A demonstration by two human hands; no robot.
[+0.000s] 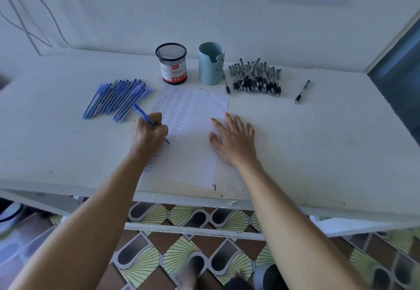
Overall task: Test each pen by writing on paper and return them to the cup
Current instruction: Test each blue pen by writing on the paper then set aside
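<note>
Head view: a person tests pens at a white worktop (318, 142). The left grip (150, 133) is curled round a blue pen (144, 116), whose tip sits on the sheet of paper (193, 144), low in a column of small handwritten words. The right grip (234, 139) is released, with straight, spread fingers lying flat across the sheet's right edge to pin it.

A row of blue pens (116, 100) lies just left of the paper. A heap of black pens (255, 78) lies beyond its far right corner, and a stray black pen (301, 92) sits apart to the right of the heap. A black mesh cup (171, 63) and a pale teal cup (210, 63) stand side by side behind the sheet, and no pen shows above either rim.

The step in hand looks to be the writing test of one blue pen, with the return to the cup not yet made. From here the next move would call for lifting the tip off the paper and carrying the pen up and over the sheet. It would then go end-first into a cup. The pictures do not settle which cup, though the mesh one carries a "Ball Pen" label.
</note>
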